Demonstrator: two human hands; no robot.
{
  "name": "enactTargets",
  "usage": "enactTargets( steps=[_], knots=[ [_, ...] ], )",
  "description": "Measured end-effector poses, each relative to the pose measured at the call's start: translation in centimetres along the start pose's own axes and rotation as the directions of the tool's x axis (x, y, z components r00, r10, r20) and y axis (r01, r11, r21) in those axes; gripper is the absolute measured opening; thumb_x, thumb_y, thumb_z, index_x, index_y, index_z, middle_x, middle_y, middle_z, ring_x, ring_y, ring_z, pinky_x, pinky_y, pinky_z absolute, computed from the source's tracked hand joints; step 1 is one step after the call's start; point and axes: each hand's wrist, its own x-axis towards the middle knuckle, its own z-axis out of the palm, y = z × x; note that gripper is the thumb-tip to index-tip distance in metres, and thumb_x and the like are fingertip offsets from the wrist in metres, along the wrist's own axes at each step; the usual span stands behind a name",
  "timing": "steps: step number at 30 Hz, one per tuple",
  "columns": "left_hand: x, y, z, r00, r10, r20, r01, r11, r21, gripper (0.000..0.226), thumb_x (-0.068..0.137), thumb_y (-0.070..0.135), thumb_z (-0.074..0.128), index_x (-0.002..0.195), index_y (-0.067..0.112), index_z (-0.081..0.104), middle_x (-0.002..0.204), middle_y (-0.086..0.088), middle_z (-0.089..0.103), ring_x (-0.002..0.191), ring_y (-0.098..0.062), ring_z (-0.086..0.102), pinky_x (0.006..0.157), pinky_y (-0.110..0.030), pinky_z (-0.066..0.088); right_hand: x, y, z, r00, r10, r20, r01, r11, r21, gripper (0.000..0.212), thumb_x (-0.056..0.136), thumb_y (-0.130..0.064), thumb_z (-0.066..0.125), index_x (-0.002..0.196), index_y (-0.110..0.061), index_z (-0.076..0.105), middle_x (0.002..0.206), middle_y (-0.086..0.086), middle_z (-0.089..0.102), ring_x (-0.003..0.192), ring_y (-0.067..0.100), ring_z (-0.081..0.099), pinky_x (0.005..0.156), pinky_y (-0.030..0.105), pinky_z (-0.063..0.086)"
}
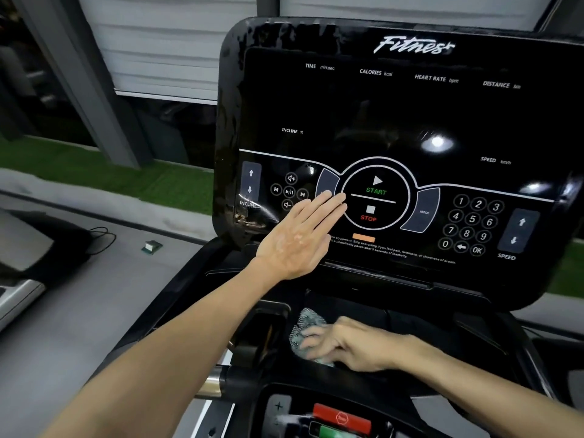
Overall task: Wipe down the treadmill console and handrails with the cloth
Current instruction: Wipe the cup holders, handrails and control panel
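The black treadmill console [395, 115] fills the upper right, with START/STOP buttons, a number pad and arrow keys. My left hand [300, 235] lies flat on its lower left panel, fingers straight, fingertips beside the START/STOP ring. Below the screen, in the dark tray [410, 317], lies a crumpled grey-white patterned cloth [308, 324]. My right hand [350, 344] rests on the cloth, fingers spread over it and slightly blurred. A chrome and black handrail [218, 379] runs across the frame below the tray.
A red stop button and green key [341, 417] sit on the lower bar near the bottom edge. On the grey floor to the left are a black cable [101, 238] and a small green object [151, 247]. Green turf lies beyond.
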Motion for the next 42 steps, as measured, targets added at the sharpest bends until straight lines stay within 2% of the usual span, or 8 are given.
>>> enactTargets(
  steps=[4,12,17,25,29,33,36,42],
  knots=[
    [0.0,0.0,-0.1,1.000,0.001,0.002,-0.001,1.000,-0.005,0.058,0.095,0.019,0.042,0.150,0.005,0.029,0.159,-0.010,0.025,0.147,-0.025,0.021,0.119,-0.041,0.022,-1.3,0.2,0.1,0.999,0.009,-0.041,-0.007,0.999,0.047,0.028,0.101,-0.017,0.048,0.122,-0.011,0.065,0.137,-0.008,0.057,0.136,-0.004,0.034,0.114,0.019,0.026],
    [0.1,0.3,0.0,1.000,0.001,-0.026,-0.001,1.000,-0.025,0.057,0.093,0.017,0.045,0.148,0.002,0.034,0.157,-0.012,0.030,0.146,-0.028,0.026,0.116,-0.044,0.028,-7.9,2.5,0.0,0.997,-0.034,-0.074,0.032,0.999,-0.024,0.018,0.101,-0.010,0.047,0.105,-0.013,0.065,0.112,-0.019,0.058,0.117,0.004,0.054,0.108,0.039,0.039],
    [0.0,0.1,0.0,1.000,-0.007,-0.008,0.007,1.000,-0.021,0.058,0.093,0.018,0.045,0.148,0.003,0.032,0.158,-0.011,0.028,0.146,-0.027,0.024,0.116,-0.044,0.028,-0.9,1.2,0.4,0.978,-0.155,-0.137,0.136,0.980,-0.144,0.023,0.102,-0.009,0.044,0.115,-0.011,0.063,0.119,-0.009,0.058,0.119,0.002,0.047,0.106,0.028,0.038],
    [0.0,-0.1,0.3,1.000,-0.007,0.001,0.007,1.000,-0.009,0.059,0.094,0.018,0.045,0.150,0.005,0.030,0.159,-0.009,0.024,0.148,-0.025,0.020,0.118,-0.042,0.024,-6.2,2.0,0.8,0.983,-0.044,-0.181,0.044,0.999,-0.002,0.023,0.103,-0.021,0.046,0.112,-0.015,0.066,0.116,-0.013,0.060,0.118,0.010,0.055,0.108,0.036,0.038],
    [0.0,0.2,0.3,1.000,-0.016,-0.007,0.016,1.000,-0.008,0.058,0.094,0.019,0.044,0.149,0.005,0.031,0.158,-0.009,0.026,0.147,-0.025,0.021,0.118,-0.042,0.024,-7.5,3.0,0.2,0.990,-0.030,-0.140,0.012,0.992,-0.125,0.020,0.101,-0.008,0.046,0.106,-0.020,0.062,0.109,-0.022,0.052,0.107,0.001,0.051,0.097,0.034,0.043],
    [0.0,0.1,0.2,1.000,-0.015,0.003,0.015,1.000,0.011,0.059,0.094,0.020,0.044,0.149,0.006,0.030,0.159,-0.009,0.025,0.148,-0.025,0.020,0.119,-0.040,0.020,-2.5,3.5,-0.9,0.976,-0.052,-0.213,0.009,0.980,-0.200,0.038,0.092,0.007,0.043,0.115,-0.019,0.059,0.121,-0.010,0.055,0.117,0.010,0.049,0.097,0.036,0.044],
    [0.0,0.0,0.1,1.000,-0.013,0.015,0.013,1.000,0.014,0.060,0.094,0.020,0.044,0.150,0.006,0.030,0.159,-0.008,0.023,0.148,-0.024,0.018,0.119,-0.040,0.020,-0.5,4.1,-1.0,0.954,0.047,-0.296,-0.106,0.977,-0.186,0.048,0.100,-0.003,0.043,0.140,-0.028,0.047,0.152,-0.012,0.036,0.142,0.002,0.024,0.116,0.022,0.025],
    [0.1,0.2,0.0,1.000,-0.010,0.006,0.010,1.000,0.010,0.058,0.094,0.020,0.043,0.149,0.004,0.032,0.158,-0.010,0.026,0.147,-0.027,0.022,0.117,-0.044,0.026,-6.7,6.2,-0.1,0.936,0.147,-0.321,-0.216,0.957,-0.192,0.047,0.100,-0.006,0.043,0.141,-0.029,0.048,0.151,-0.013,0.036,0.143,0.006,0.024,0.117,0.020,0.019]
  ],
)
